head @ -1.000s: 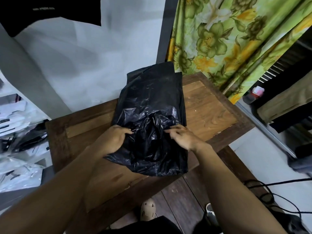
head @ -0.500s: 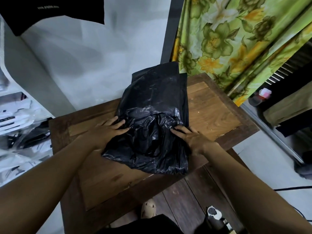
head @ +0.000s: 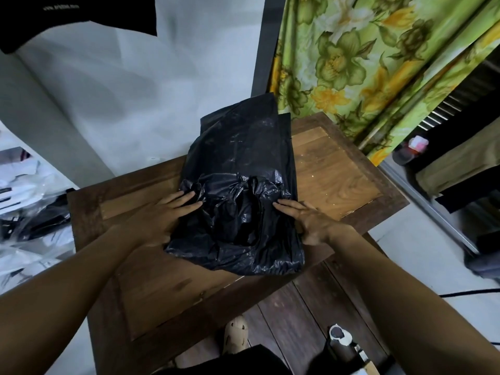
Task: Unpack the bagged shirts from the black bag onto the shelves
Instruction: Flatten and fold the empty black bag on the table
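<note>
A crumpled black plastic bag (head: 240, 169) lies on a small wooden table (head: 335, 180), its bunched mouth toward me. My left hand (head: 159, 215) rests flat against the bag's left side with straight fingers touching the plastic. My right hand (head: 305, 215) lies flat on the bag's right side, fingers extended. What is inside the bag is hidden. White shelves (head: 16, 182) at the far left hold several clear-bagged shirts (head: 29, 220).
A green floral curtain (head: 365, 63) hangs behind the table at right. Dark clothes (head: 460, 171) hang at the right edge. A black garment (head: 75, 20) hangs at the top left. A cable (head: 470, 293) crosses the floor at right.
Both hands have uncurled from the bag's bunched mouth and slid apart to the bag's sides, fingers now straight. The bag lies in the same spot.
</note>
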